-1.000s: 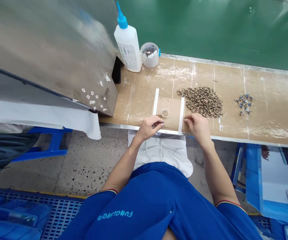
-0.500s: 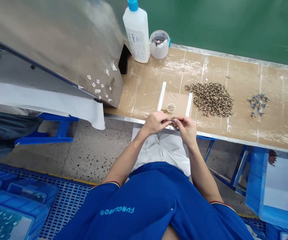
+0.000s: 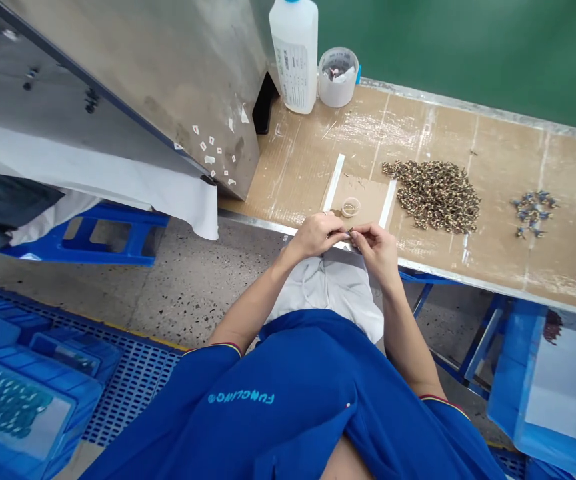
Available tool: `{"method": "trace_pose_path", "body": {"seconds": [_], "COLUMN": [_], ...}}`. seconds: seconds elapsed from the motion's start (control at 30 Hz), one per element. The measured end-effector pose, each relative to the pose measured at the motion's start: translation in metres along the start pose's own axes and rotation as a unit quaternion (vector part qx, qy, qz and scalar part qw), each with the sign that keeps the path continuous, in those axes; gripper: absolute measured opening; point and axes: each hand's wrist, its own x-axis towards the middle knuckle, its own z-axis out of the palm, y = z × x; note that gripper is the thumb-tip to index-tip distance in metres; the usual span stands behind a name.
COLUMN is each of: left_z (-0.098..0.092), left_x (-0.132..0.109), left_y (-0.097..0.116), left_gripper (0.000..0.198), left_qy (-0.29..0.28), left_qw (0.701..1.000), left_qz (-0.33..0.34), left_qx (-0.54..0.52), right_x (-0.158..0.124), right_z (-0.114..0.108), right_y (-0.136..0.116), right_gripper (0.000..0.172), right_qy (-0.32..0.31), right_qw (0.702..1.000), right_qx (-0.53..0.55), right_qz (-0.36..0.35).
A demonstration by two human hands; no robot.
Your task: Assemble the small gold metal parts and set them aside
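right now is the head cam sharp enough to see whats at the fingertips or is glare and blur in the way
In the head view, the tiny part at the fingertips is too small to resolve, pale glare streaks the bench, and the steel panel shows soft, blurry reflections.

green wall (image 3: pixel 468 47) | speckled terrazzo floor (image 3: pixel 193 300) | steel cabinet (image 3: pixel 168 80) | blue plastic stool (image 3: pixel 141 233) | blue perforated floor grating (image 3: pixel 138 393)

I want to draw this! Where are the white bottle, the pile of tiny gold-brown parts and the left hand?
White bottle (image 3: pixel 294 83), head view, on its label.
Pile of tiny gold-brown parts (image 3: pixel 433 197), head view, middle of the pile.
Left hand (image 3: pixel 315 237), head view, back of the hand.
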Motion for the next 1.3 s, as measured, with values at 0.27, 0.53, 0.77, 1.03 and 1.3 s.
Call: {"method": "trace_pose_path", "body": {"seconds": [0.27, 0.53, 0.77, 1.03, 1.3], "left_z": [-0.001, -0.003, -0.005, -0.013, -0.018], "left_x": [-0.002, -0.003, -0.004, -0.002, 0.000], "left_y": [-0.001, 0.001, 0.005, 0.010, 0.009], "left_gripper": [0.041, 0.029, 0.029, 0.030, 0.036], "left_qy": [-0.031, -0.025, 0.011, 0.041, 0.020], "left_qw": [0.999, 0.999, 0.998, 0.993, 0.998], "left_qz": [-0.003, 0.002, -0.005, -0.011, 0.001], "left_qx": [0.021, -0.025, -0.067, -0.107, -0.066], "right_x": [0.004, 0.009, 0.002, -0.003, -0.001], "right_z": [-0.005, -0.007, 0.007, 0.005, 0.004], "right_y": [-0.004, -0.005, -0.003, 0.001, -0.001], "right_gripper": [0.015, 0.014, 0.014, 0.018, 0.016], "right_qy": [-0.045, -0.100, -0.018, 0.006, -0.012], "right_qw": [0.994, 0.993, 0.998, 0.999, 1.000], "right_qx": [-0.085, -0.060, -0.043, 0.037, 0.014], "right_qz": [-0.056, -0.021, -0.035, 0.018, 0.018]}}
